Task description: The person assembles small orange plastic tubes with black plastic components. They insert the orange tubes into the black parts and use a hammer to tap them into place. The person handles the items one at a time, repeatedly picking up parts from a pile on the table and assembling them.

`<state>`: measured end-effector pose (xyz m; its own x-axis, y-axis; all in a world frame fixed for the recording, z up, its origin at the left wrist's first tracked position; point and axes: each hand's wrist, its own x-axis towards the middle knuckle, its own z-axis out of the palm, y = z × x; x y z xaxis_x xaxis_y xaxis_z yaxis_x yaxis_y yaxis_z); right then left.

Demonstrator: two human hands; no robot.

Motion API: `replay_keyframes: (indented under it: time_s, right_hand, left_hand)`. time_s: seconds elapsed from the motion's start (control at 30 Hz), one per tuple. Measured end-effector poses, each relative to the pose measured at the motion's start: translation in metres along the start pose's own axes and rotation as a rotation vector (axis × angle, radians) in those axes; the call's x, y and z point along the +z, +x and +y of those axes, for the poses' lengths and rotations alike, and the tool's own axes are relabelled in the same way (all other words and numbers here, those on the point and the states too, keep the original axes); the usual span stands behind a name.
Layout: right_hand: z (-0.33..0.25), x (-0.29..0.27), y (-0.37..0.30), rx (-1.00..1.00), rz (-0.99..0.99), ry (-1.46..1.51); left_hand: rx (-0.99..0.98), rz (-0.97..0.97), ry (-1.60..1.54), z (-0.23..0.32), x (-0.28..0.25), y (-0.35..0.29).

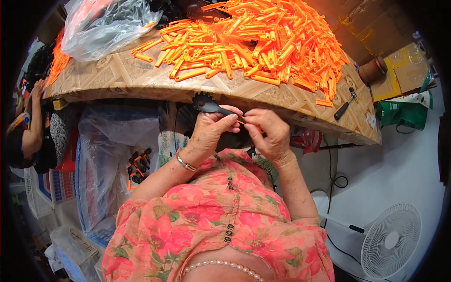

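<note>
My left hand [210, 129] is closed around the neck of a black pasta server [205, 102], whose toothed head points away to the left, by the table's near edge. Close beside it, my right hand [271, 132] pinches at the handle end. A sliver of orange [241, 121] shows between the fingertips of both hands; most of that piece is hidden. Beyond my hands, a big heap of orange plastic handles [282, 42] covers the table [120, 77].
A clear plastic bag [94, 35] lies at the far left. A black-handled hammer [342, 110] rests at the table's right. Black-and-orange utensils [139, 165] lie in a plastic-lined basket [79, 188]. A fan [391, 240] stands lower right. Another person's arm [33, 134] is at left.
</note>
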<state>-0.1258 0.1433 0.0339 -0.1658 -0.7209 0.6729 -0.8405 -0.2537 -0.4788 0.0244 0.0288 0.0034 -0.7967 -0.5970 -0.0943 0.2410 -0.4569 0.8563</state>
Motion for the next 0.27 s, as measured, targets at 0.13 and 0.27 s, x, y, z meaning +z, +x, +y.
replay_keyframes:
  time_s: [0.13, 0.27]
  right_hand:
    - [0.037, -0.017, 0.033, 0.213, 0.169, -0.217]
    - [0.080, -0.030, 0.071, 0.289, 0.164, -0.617]
  left_hand:
    - [0.058, 0.071, 0.047, 0.008, -0.007, 0.002]
    - [0.079, 0.075, 0.058, 0.007, -0.011, 0.004]
